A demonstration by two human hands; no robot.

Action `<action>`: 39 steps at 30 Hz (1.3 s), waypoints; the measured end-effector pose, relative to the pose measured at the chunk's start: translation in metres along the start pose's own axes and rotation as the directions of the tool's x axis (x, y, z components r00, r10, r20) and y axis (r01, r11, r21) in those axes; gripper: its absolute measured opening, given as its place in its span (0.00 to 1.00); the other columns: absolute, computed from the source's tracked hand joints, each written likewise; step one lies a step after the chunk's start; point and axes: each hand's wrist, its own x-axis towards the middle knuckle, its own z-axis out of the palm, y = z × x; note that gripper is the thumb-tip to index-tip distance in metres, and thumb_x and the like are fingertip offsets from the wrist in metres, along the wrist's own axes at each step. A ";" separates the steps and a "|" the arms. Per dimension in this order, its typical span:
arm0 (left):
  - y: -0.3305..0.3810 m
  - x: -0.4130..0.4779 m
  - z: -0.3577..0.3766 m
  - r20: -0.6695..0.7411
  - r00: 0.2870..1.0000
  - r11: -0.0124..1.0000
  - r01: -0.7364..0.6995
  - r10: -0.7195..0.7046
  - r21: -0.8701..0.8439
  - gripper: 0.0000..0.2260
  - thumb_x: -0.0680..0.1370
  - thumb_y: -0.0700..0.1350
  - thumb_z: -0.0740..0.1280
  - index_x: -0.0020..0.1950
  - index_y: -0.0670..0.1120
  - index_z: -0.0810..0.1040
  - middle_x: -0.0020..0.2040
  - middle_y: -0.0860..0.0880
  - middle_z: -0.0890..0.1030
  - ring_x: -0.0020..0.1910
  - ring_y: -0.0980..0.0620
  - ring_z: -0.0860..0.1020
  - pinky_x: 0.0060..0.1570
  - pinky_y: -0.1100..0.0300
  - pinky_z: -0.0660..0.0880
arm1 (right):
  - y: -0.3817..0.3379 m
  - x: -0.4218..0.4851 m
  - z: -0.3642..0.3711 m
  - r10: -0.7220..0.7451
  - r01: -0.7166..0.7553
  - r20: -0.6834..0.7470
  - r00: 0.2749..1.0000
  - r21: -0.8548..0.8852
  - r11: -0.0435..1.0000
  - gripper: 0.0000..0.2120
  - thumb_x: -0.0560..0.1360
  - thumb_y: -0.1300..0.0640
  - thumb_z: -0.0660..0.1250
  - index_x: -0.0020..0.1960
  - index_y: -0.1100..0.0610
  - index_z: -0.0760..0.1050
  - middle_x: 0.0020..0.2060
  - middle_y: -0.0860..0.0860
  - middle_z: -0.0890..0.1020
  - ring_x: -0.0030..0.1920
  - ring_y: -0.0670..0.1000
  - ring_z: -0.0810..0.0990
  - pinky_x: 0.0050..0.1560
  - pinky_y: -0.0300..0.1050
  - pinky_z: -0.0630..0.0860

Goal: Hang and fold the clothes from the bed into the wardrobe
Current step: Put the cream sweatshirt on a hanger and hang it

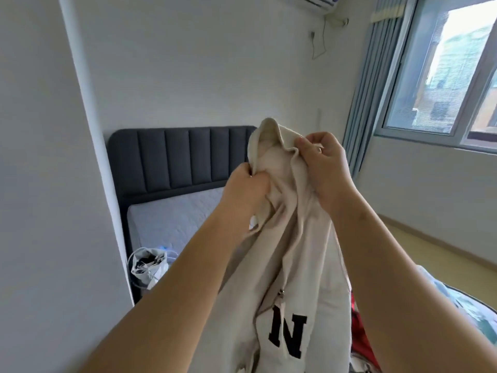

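two hands up, both bare-armed. one garment held: a cream hoodie (295,265), lifted in the air in front of the person, above the bed (172,222).

left hand (246,189) fisted tight on the fabric at the neck edge, just below the hood's left side. right hand (326,168) a little higher and just beside it, fingers pinched closed on the hood's other side; one ring shows on a finger. the hood stands up between and above the two hands, its opening turned toward the left hand.

hoodie: cream, thick, soft knit. body hangs down from the hands in long folds, bunched. one metal zip pull partway down, below the hands. one large black letter "n" with a pale outline low on the front.

beyond the left hand: one dark grey padded headboard (177,154), bare pale mattress. below the left forearm: one white drawstring bag (149,267) on the bed edge. under the right forearm: a red cloth (361,340), partly hidden. past the right hand: one window (441,65), one blue curtain (368,84).
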 end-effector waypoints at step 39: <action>-0.270 -0.169 0.012 0.007 0.338 0.256 0.725 -0.941 -0.639 0.05 0.78 0.39 0.63 0.52 0.41 0.75 0.42 0.43 0.78 0.40 0.48 0.76 0.40 0.54 0.74 | 0.226 -0.258 -0.056 0.702 -0.656 0.213 0.679 -0.252 0.712 0.10 0.79 0.57 0.58 0.47 0.47 0.76 0.45 0.51 0.81 0.46 0.52 0.78 0.44 0.41 0.73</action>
